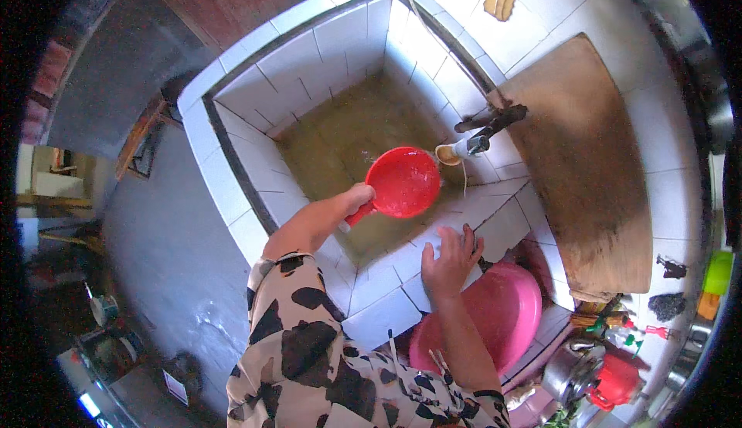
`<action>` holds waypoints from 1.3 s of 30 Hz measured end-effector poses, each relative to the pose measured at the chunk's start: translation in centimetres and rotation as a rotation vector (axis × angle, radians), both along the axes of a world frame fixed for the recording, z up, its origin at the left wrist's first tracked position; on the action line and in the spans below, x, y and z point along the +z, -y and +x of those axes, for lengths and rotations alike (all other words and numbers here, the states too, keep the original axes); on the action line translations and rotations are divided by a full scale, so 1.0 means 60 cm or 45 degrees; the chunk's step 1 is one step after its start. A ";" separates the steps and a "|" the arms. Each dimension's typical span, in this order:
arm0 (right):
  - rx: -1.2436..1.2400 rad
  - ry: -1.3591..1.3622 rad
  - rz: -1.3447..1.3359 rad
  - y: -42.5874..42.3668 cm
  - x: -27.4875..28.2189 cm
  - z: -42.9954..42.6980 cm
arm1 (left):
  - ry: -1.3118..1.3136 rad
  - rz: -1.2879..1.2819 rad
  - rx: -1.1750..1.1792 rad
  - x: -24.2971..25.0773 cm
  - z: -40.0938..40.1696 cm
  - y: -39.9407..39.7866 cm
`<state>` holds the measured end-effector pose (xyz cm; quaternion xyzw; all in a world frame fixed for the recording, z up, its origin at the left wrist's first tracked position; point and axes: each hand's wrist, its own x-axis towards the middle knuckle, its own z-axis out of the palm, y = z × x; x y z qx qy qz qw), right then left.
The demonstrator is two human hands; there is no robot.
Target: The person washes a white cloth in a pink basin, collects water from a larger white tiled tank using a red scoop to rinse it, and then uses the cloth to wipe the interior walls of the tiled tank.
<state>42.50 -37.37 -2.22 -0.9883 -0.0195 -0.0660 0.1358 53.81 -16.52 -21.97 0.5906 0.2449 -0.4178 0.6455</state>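
My left hand (360, 195) is closed around the handle of a red plastic dipper (404, 182), whose round bowl is over the water (348, 132) in a white-tiled tank (203, 129). Small splashes show at the bowl's edge; how deep it sits in the water I cannot tell. My right hand (451, 257) is held over the tank's near tiled rim, fingers spread, holding nothing. Under my right forearm lies a pink plastic basin (516, 312). A pipe with a white fitting (462, 148) reaches over the water beside the dipper.
A worn wooden board (585, 167) leans by the tank's right side. A metal kettle (571, 373) and a red plastic container (620, 378) stand at the lower right. A wooden stool (142, 132) is on the grey floor at the left. A scrubbing pad (666, 306) lies at the right.
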 end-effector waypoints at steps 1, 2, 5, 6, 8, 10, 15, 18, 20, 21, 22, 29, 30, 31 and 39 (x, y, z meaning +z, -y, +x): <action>-0.040 0.046 -0.004 0.004 -0.003 0.002 | -0.018 -0.011 -0.049 0.039 0.005 0.007; -0.068 0.065 0.004 0.010 -0.006 0.004 | -0.037 -0.023 -0.097 0.078 0.011 0.015; -0.011 0.172 0.014 0.006 -0.012 0.004 | -0.078 -0.066 -0.100 0.131 -0.025 -0.012; -0.017 0.188 0.048 0.006 -0.016 0.006 | -0.077 -0.120 -0.093 0.150 -0.033 -0.020; -0.029 0.270 0.088 0.008 -0.015 0.008 | -0.079 -0.175 -0.103 0.208 -0.048 -0.031; 0.009 0.400 0.195 0.025 -0.035 0.009 | -0.069 -0.240 -0.104 0.255 -0.073 -0.048; -0.097 0.560 0.504 0.047 -0.078 0.004 | 0.139 -0.336 -0.248 0.389 -0.147 -0.083; -0.085 0.429 0.733 0.072 -0.085 0.010 | 0.057 -0.373 -0.095 0.418 -0.199 -0.104; 0.046 -0.078 0.588 0.137 -0.092 0.027 | 0.031 -0.130 0.063 0.480 -0.221 -0.095; 0.050 -0.065 0.590 0.143 -0.096 0.011 | 0.053 -0.106 0.075 0.493 -0.234 -0.094; -0.046 0.110 0.913 0.150 -0.102 -0.006 | 0.086 -0.107 0.063 0.507 -0.244 -0.096; -0.092 0.196 0.920 0.076 0.049 -0.274 | 0.110 -0.048 -0.106 0.545 -0.337 -0.100; -0.020 0.175 0.863 0.079 0.061 -0.305 | 0.093 -0.019 -0.123 0.555 -0.349 -0.100; -0.034 0.157 0.815 0.089 0.049 -0.336 | 0.092 0.013 -0.152 0.565 -0.356 -0.092; -0.386 0.392 0.783 0.223 -0.028 -0.704 | 0.237 0.008 -0.513 0.614 -0.500 0.106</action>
